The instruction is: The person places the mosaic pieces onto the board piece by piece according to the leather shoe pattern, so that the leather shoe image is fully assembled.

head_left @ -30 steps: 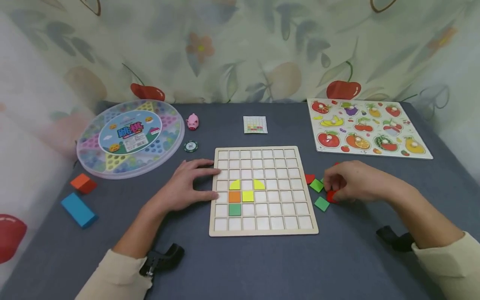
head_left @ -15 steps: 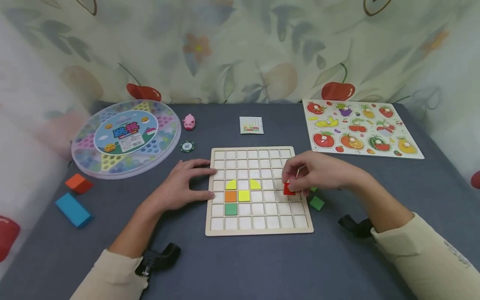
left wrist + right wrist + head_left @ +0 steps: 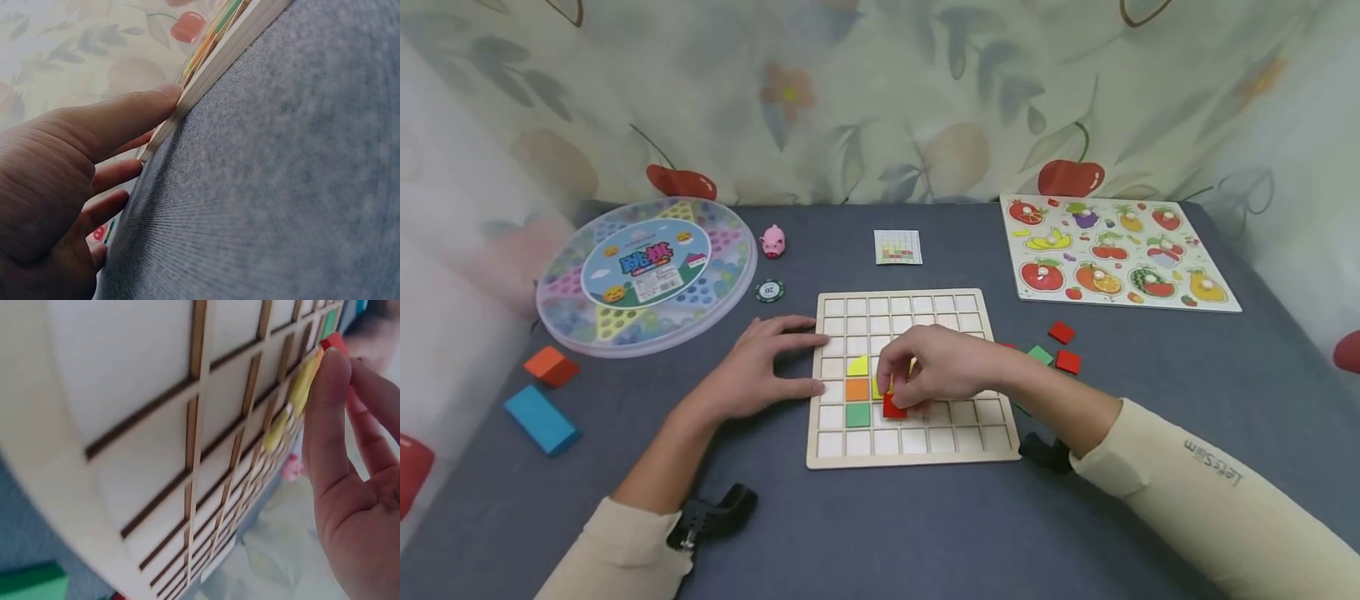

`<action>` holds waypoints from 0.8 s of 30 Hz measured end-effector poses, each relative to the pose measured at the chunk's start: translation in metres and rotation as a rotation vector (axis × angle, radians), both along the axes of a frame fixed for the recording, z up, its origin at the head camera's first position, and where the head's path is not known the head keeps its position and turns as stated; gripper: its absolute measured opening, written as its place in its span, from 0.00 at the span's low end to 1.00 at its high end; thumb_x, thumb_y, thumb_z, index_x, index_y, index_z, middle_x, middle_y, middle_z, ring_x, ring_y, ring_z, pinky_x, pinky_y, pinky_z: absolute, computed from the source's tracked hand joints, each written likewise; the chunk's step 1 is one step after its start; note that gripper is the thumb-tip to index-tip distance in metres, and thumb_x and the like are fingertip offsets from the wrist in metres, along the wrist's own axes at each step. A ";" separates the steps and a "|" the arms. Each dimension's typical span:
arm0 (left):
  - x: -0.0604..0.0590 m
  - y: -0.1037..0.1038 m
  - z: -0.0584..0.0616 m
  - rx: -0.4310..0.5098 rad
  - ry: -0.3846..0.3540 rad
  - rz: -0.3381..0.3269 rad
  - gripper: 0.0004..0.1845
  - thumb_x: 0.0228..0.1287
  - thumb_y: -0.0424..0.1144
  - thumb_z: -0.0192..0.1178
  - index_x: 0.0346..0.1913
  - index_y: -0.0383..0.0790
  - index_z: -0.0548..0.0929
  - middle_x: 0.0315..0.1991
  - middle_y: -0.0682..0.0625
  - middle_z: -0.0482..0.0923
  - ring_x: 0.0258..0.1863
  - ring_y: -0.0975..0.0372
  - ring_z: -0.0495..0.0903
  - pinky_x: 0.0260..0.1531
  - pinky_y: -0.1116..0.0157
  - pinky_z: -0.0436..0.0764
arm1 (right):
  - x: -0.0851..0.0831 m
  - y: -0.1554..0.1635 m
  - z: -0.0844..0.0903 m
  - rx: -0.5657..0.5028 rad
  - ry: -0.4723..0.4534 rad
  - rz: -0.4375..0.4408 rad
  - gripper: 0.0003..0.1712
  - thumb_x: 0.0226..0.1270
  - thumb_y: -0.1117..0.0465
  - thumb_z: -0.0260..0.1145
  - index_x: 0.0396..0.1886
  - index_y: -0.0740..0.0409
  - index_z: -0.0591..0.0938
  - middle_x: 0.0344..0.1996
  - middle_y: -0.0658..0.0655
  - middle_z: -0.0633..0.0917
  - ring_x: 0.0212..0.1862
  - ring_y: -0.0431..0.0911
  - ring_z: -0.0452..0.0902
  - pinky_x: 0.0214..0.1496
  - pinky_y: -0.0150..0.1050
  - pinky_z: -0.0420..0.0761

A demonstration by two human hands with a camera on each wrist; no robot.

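A wooden grid board (image 3: 912,457) lies on the table in the head view. My right hand (image 3: 936,364) pinches a red square tile (image 3: 894,407) between thumb and fingers, over the cell to the right of the green square tile (image 3: 857,415). The same red tile (image 3: 334,342) shows at the fingertips in the right wrist view. An orange square tile (image 3: 857,389) and a yellow quarter-round tile (image 3: 857,366) sit in cells; my right hand partly covers other yellow tiles. At the board's left edge, my left hand (image 3: 767,367) rests its thumb and fingertips, fingers extended.
Loose red tiles (image 3: 1067,361) and green tiles (image 3: 1041,355) lie right of the board. Behind it is a small pattern card (image 3: 898,247). Around stand a fruit puzzle (image 3: 1120,254), a round game box (image 3: 647,279), a pink pig (image 3: 772,241), a chip (image 3: 770,290) and blocks (image 3: 542,419).
My right hand has picked up a red tile from the loose pile and carried it left across the board to beside the green tile. My left hand stays at the board's edge.
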State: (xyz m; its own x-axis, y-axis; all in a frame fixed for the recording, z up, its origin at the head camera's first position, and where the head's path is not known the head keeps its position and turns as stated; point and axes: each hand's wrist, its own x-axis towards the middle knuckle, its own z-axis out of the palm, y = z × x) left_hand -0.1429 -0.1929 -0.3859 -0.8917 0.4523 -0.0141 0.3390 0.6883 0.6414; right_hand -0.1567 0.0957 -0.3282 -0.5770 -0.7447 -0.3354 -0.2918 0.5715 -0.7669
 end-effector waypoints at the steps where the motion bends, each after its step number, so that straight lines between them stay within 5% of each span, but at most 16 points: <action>1: 0.000 0.000 0.000 0.002 0.006 -0.002 0.33 0.61 0.48 0.75 0.69 0.45 0.80 0.76 0.40 0.66 0.77 0.43 0.60 0.78 0.35 0.37 | 0.000 -0.003 -0.001 -0.002 0.005 0.002 0.09 0.64 0.71 0.66 0.37 0.54 0.86 0.25 0.52 0.83 0.26 0.48 0.83 0.36 0.39 0.83; 8: 0.000 -0.001 0.001 0.012 0.007 -0.006 0.34 0.61 0.48 0.75 0.70 0.45 0.80 0.75 0.40 0.66 0.77 0.43 0.60 0.78 0.35 0.36 | 0.001 -0.014 -0.006 0.021 0.016 -0.019 0.10 0.64 0.72 0.67 0.36 0.54 0.88 0.24 0.52 0.83 0.24 0.47 0.82 0.34 0.38 0.85; 20: 0.001 0.001 0.001 0.005 -0.011 -0.001 0.33 0.61 0.48 0.75 0.70 0.46 0.80 0.76 0.41 0.66 0.78 0.44 0.60 0.79 0.35 0.36 | 0.015 -0.026 -0.005 0.156 0.358 0.073 0.07 0.59 0.68 0.74 0.27 0.50 0.88 0.22 0.43 0.80 0.29 0.38 0.72 0.34 0.31 0.73; 24: 0.000 0.001 0.001 -0.003 -0.010 0.001 0.34 0.60 0.47 0.76 0.70 0.46 0.80 0.76 0.41 0.66 0.78 0.45 0.60 0.79 0.35 0.36 | 0.016 -0.021 -0.005 0.133 0.328 0.048 0.08 0.59 0.67 0.73 0.33 0.48 0.90 0.23 0.44 0.81 0.30 0.39 0.74 0.34 0.33 0.75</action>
State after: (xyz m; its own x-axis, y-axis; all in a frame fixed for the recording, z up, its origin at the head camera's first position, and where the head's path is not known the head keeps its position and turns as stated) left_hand -0.1428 -0.1915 -0.3844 -0.8918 0.4517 -0.0243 0.3323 0.6907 0.6423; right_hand -0.1406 0.0744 -0.3328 -0.6353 -0.7361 -0.2336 -0.5394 0.6394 -0.5480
